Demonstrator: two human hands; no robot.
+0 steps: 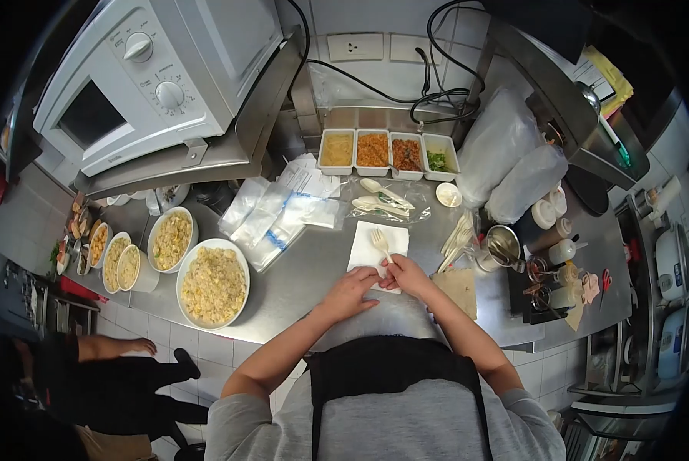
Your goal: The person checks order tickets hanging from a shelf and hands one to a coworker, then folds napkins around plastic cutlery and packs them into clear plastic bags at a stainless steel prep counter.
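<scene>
A white paper napkin (363,246) lies on the steel counter in front of me. Over it, my right hand (407,278) is closed around the lower end of a pale disposable fork (380,241), its tines pointing away from me. My left hand (350,293) rests at the napkin's near left edge, thumb and fingers apart and fingertips close to the right hand. Beyond the napkin, a clear plastic bag (394,209) holds wrapped cutlery. More pale forks and spoons (456,240) lie to the right, next to a brown paper piece (459,293).
Bowls of fried rice (214,283) stand at the left beside plastic bags (271,223). White topping trays (373,150) line the back. A metal cup (501,244) and sauce bottles (553,234) are at right. A microwave (141,84) overhangs the left; another person (106,376) stands lower left.
</scene>
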